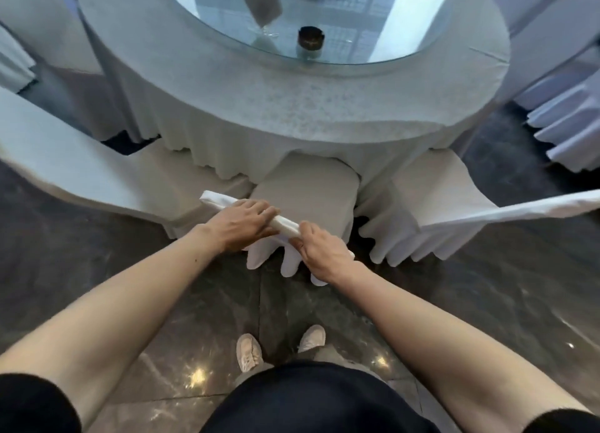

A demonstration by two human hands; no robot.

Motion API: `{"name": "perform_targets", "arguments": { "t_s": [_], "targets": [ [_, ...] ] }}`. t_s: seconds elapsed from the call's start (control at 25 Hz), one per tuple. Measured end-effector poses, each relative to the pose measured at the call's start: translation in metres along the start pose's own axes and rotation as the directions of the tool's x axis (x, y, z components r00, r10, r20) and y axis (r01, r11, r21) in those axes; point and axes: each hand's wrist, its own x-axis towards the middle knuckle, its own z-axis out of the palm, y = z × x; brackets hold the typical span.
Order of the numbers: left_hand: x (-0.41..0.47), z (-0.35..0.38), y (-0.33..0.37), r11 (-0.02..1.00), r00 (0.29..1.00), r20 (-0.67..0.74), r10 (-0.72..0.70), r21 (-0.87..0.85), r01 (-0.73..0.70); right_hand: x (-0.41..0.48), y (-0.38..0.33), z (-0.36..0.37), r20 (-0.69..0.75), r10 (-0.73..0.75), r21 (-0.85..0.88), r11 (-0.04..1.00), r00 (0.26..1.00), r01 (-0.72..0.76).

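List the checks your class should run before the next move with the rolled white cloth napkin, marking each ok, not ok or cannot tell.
1. Grip of the left hand round the rolled white cloth napkin: ok.
2. Pinch of the right hand on the roll's near end: ok.
3. Roll even along its whole length: cannot tell, hands cover the middle.
4. Napkin held above the white fabric-covered chair, off the dark polished stone floor: ok.
5. Bare space on the round white-clothed table ahead: ok.

Middle of the rolled napkin (pixel 220 201) is buried under the left hand (pixel 242 226), its other end vanishes into the right hand (pixel 324 254), the glass turntable (pixel 412 23) gets chopped by the top edge, and the small dark thing (pixel 311 38) on it is too blurry to call.
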Motion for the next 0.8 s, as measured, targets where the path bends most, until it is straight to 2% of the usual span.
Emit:
{"name": "perform_targets", "arguments": {
  "t_s": [0.16,0.28,0.4,0.68,0.8],
  "targets": [
    [0.009,0.008,-0.003,0.992,0.989,-0.105,0.102,0.091,-0.092,0.000,0.004,0.004,-0.072,-0.018,-0.109,0.994,0.997,0.010],
    [0.017,0.011,0.005,0.981,0.985,-0.119,0.127,0.162,-0.107,-0.003,0.013,0.000,-0.102,-0.043,-0.125,0.992,0.994,0.030],
    [0.026,0.019,0.034,0.985,0.983,-0.152,0.102,0.155,-0.079,-0.017,0.041,0.000,-0.118,-0.096,-0.153,0.985,0.988,0.078],
    [0.085,0.047,0.178,0.998,0.949,-0.316,-0.005,0.064,0.027,-0.081,0.186,-0.021,-0.220,-0.345,-0.224,0.928,0.912,0.297],
    [0.110,0.058,0.248,0.996,0.943,-0.320,-0.088,-0.005,0.092,-0.109,0.252,-0.033,-0.212,-0.411,-0.255,0.899,0.887,0.356]
  ]
}}
